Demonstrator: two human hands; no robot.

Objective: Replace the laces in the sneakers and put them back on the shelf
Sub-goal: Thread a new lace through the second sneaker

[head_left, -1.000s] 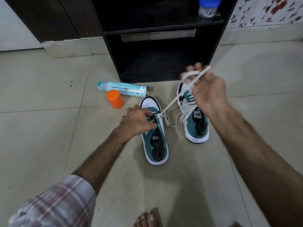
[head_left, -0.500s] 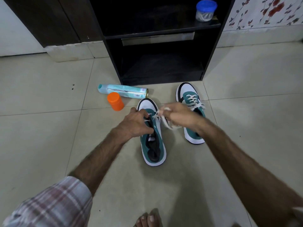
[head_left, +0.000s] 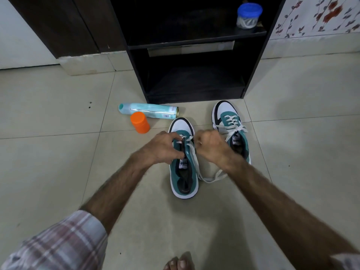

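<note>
Two teal, white and black sneakers stand on the tiled floor before a dark shelf unit point(head_left: 253, 61). The left sneaker point(head_left: 183, 178) has a white lace point(head_left: 209, 179) threaded only near its toe, its loose end trailing on the floor to the right. My left hand point(head_left: 163, 147) grips the left side of this sneaker's upper at the eyelets. My right hand point(head_left: 211, 144) pinches the lace just right of the same eyelets, fingers curled. The right sneaker point(head_left: 227, 114) is laced, partly hidden behind my right wrist.
A light blue spray can point(head_left: 148, 110) lies on the floor left of the sneakers, with an orange cap point(head_left: 139, 122) standing beside it. A clear jar with a blue lid point(head_left: 248, 15) sits on the upper shelf. My bare toes point(head_left: 179, 264) show at the bottom edge.
My right hand, raised high pulling the lace a second ago, has come down to the left sneaker's eyelets. The lace now lies slack on the floor. My left hand stayed on the sneaker.
</note>
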